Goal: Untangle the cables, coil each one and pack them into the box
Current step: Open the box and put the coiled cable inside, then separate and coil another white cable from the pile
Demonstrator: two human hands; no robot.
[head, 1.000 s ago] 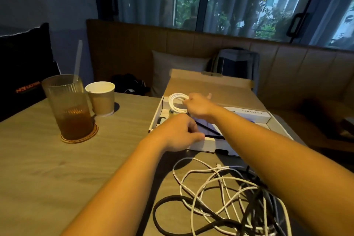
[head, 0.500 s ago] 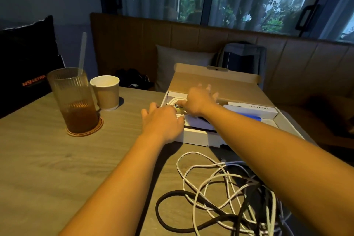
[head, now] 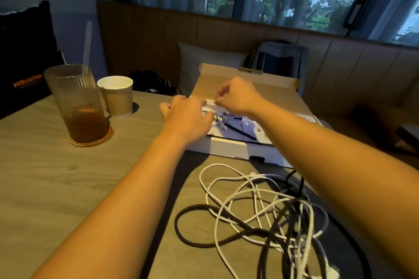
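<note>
Currently: coiled white cable (head: 207, 112), one, lying at the left end of the box (head: 235, 150), mostly hidden under the left hand (head: 187, 118), whose fingers lie spread and flat over it. Right hand (head: 237, 97): just beyond, above the box, fingers curled; blur hides whether it pinches anything. Tangle of cables (head: 260, 208): white and black, on the table (head: 45, 176), on the person's side of the box, beneath the right forearm; probably the right hand's shorter reach.

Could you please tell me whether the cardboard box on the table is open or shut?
Open. The box has its lid folded back toward the bench, and its inside is exposed.
</note>
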